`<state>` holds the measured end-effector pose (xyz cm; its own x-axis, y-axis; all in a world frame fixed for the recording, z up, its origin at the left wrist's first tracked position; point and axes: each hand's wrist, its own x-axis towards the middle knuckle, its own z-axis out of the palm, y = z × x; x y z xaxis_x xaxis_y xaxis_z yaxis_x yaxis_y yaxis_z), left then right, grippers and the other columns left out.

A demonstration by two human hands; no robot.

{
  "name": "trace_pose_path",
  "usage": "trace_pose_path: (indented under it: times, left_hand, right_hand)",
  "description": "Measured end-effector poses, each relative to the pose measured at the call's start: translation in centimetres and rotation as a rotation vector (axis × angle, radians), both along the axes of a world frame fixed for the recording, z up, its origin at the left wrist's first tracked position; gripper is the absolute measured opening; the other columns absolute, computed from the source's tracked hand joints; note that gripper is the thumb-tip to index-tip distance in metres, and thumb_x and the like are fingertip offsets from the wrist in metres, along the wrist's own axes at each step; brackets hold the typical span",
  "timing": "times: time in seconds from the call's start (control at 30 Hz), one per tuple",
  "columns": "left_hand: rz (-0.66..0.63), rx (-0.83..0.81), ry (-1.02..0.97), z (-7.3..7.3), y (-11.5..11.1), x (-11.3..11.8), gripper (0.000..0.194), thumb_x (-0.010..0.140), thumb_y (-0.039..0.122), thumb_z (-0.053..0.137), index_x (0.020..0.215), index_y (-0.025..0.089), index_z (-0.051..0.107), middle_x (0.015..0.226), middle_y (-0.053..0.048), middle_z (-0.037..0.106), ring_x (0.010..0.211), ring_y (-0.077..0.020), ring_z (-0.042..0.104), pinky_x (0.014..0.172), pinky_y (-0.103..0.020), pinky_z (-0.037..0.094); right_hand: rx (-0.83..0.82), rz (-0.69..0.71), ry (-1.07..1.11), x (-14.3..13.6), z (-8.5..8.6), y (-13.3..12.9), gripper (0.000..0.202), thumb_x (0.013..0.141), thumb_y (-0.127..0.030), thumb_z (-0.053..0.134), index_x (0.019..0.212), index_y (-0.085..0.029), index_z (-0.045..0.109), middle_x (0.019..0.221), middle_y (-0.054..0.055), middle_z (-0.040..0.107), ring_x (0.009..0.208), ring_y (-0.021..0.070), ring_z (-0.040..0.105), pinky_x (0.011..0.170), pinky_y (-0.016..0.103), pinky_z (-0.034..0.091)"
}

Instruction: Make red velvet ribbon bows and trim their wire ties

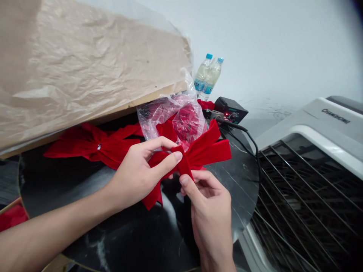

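Red strip (184, 164) sits at the middle of the red bow (210, 155), over the black table (241, 189). Its long axis slants from upper left, at your left hand (138, 172), to lower right, at your right hand (211, 200). Left thumb and fingers are together, pinching the upper end; right ones are clamped on the lower end. Each hand is nearest its own end, so neither is nearer overall. The bow's tails fan out to the upper right, beyond your right fingers; more red fabric hangs below your left hand.

Containers: clear plastic bag (147, 122) just behind the bow, with a red bundle (188, 122) inside, details blurred by the film. Open box (10, 207) at lower left, red cloth (13, 219) in it. Two bottles (201, 75) behind the bag, blue caps on, pale yellowish liquid inside. Second red bow (82, 145), with a shiny clip, lies left of the bag.
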<state>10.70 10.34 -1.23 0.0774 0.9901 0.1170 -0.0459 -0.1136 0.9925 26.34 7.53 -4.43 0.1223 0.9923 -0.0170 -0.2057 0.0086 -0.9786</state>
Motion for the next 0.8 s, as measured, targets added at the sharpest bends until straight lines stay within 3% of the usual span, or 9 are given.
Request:
trace_pose_path:
  times: [0.3,0.57,0.8]
  left_hand:
    - [0.003,0.015,0.000,-0.29,0.09,0.09,0.009,0.088,0.021,0.079,0.094,0.022,0.073,0.081,0.007,0.073,0.060,-0.0064,0.065,0.060,-0.013,0.054]
    - [0.063,0.079,0.087,-0.28,0.03,0.02,0.009,0.089,0.027,0.079,0.097,0.023,0.076,0.093,0.006,0.077,0.081,-0.0085,0.072,0.072,-0.009,0.057]
    - [0.077,0.075,0.133,-0.15,-0.08,0.18,0.016,0.083,0.029,0.084,0.092,0.019,0.074,0.084,0.004,0.076,0.071,-0.0085,0.071,0.070,-0.012,0.057]
  right_hand:
    - [0.028,-0.022,0.007,0.07,-0.49,0.04,0.022,0.074,-0.034,0.093,0.087,-0.022,0.080,0.078,0.000,0.076,0.070,0.0106,0.071,0.066,0.018,0.060]
    - [0.047,0.005,0.018,0.02,-0.63,-0.02,0.015,0.084,-0.036,0.086,0.091,-0.024,0.081,0.075,-0.002,0.074,0.068,0.0073,0.068,0.067,0.015,0.057]
    - [0.067,0.005,-0.008,-0.03,-0.61,-0.22,0.014,0.086,-0.035,0.085,0.090,-0.023,0.079,0.074,-0.003,0.073,0.069,0.0066,0.068,0.068,0.014,0.057]
